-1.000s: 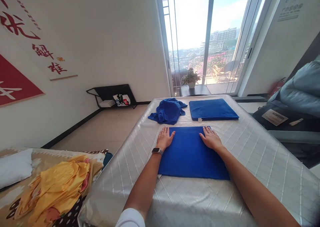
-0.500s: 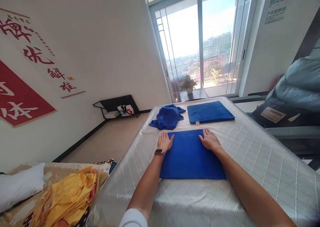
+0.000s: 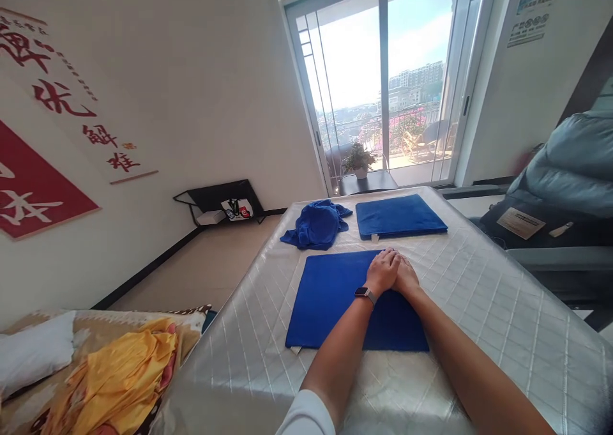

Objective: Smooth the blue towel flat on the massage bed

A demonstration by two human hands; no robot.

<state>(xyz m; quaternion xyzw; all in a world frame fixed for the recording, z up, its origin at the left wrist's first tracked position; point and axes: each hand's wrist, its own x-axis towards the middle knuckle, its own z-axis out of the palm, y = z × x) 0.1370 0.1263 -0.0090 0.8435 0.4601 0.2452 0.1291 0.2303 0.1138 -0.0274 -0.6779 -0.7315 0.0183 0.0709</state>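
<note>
A folded blue towel (image 3: 330, 294) lies flat in front of me, a small white tag showing at its near left corner. At its far right corner my two hands meet. My left hand (image 3: 383, 271), with a watch on the wrist, has its fingers bent and closed at the far edge. Pressed against it, my right hand (image 3: 406, 275) is also closed at that corner; its fingertips are partly covered by the left hand. Behind lie a crumpled blue towel (image 3: 317, 225) on the left and a neatly folded blue towel (image 3: 401, 215) on the right.
The towels lie on a silvery quilted table cover (image 3: 249, 333). An armchair with a grey puffy jacket (image 3: 569, 173) stands on the right. Yellow cloth (image 3: 127, 371) and a white pillow (image 3: 38, 352) lie at lower left. A potted plant (image 3: 359, 160) stands by the glass door.
My left hand has left the near towel's far left corner and moved right to join my right hand. Both hands have gone from flat to closed. The towel's left side is now uncovered.
</note>
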